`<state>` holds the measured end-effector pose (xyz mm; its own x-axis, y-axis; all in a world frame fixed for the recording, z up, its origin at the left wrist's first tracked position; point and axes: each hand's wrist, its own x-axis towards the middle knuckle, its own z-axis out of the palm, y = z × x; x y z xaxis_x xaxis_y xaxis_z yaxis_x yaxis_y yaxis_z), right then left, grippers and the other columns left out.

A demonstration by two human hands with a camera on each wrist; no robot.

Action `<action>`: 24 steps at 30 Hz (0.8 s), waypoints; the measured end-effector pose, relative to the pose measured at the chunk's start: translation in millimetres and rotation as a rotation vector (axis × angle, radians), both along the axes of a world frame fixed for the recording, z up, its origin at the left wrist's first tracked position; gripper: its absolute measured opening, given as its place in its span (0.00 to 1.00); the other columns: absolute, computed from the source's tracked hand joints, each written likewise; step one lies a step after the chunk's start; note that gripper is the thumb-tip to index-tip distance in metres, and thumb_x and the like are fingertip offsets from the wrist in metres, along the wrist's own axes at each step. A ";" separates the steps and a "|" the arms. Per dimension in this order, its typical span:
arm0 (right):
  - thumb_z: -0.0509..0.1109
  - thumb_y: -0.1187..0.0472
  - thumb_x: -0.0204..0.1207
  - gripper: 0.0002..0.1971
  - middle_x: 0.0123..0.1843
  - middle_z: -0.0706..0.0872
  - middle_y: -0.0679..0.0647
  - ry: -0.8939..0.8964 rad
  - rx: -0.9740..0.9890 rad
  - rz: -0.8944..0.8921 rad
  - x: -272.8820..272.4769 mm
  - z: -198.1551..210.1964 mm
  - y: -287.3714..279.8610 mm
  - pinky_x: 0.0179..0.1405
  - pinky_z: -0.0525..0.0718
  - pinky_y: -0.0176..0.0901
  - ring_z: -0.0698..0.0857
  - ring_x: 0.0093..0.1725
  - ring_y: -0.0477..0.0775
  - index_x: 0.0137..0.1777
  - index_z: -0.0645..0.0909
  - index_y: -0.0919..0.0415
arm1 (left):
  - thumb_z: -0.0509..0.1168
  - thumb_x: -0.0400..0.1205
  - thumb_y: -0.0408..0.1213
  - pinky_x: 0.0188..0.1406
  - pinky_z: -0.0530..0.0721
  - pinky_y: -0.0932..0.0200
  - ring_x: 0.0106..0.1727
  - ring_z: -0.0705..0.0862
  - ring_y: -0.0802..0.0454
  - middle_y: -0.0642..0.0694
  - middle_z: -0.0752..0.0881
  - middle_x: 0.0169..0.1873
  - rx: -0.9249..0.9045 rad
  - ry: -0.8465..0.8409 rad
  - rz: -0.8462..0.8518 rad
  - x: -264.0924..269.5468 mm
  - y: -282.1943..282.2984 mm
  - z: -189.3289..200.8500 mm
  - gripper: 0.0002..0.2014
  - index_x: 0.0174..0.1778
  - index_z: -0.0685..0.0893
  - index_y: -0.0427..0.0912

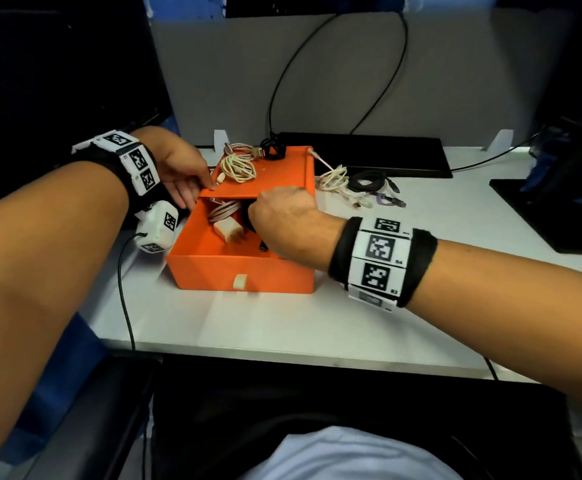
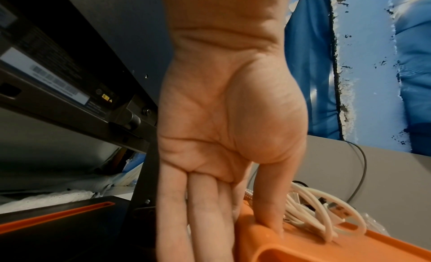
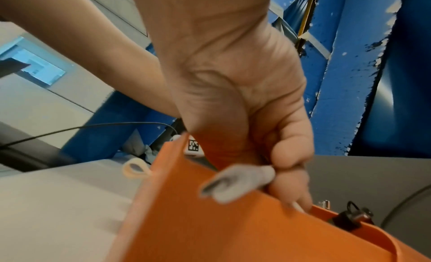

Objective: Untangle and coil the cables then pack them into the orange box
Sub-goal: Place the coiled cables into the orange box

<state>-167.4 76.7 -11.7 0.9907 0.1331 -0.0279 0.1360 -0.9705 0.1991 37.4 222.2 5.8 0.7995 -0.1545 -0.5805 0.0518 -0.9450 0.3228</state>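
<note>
White desk (image 1: 282, 327) carries orange box (image 1: 241, 271), centre, lid (image 1: 275, 174) slid half back. Left hand (image 1: 178, 171): fingers straight, thumb pressing lid's near-left corner. Right hand (image 1: 282, 220) inside box, curled round grey connector (image 3: 238, 181). Coiled cables (image 1: 237, 168) on lid; more cables (image 1: 352, 183) just right of box.
</note>
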 end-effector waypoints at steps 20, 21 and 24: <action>0.63 0.63 0.89 0.16 0.72 0.82 0.54 0.095 -0.186 -0.041 49.1 -25.0 -13.7 0.56 0.81 0.53 0.82 0.72 0.61 0.75 0.78 0.58 | 0.59 0.92 0.42 0.46 0.91 0.52 0.44 0.95 0.44 0.34 0.93 0.48 -0.012 0.033 -0.021 -6.8 1.7 5.7 0.17 0.58 0.86 0.31; 0.65 0.64 0.88 0.15 0.71 0.84 0.54 0.084 -0.173 -0.059 48.8 -26.5 -13.0 0.54 0.82 0.52 0.84 0.70 0.60 0.73 0.80 0.59 | 0.59 0.92 0.42 0.46 0.91 0.52 0.44 0.95 0.45 0.34 0.94 0.48 -0.009 0.037 -0.019 -7.1 2.0 5.8 0.17 0.58 0.86 0.32; 0.69 0.66 0.85 0.16 0.69 0.85 0.57 0.101 -0.055 -0.140 52.2 -32.3 -10.5 0.58 0.85 0.52 0.85 0.69 0.61 0.72 0.82 0.62 | 0.59 0.92 0.42 0.47 0.90 0.52 0.45 0.95 0.45 0.34 0.93 0.49 0.000 0.041 -0.021 -6.8 2.0 5.7 0.17 0.59 0.86 0.32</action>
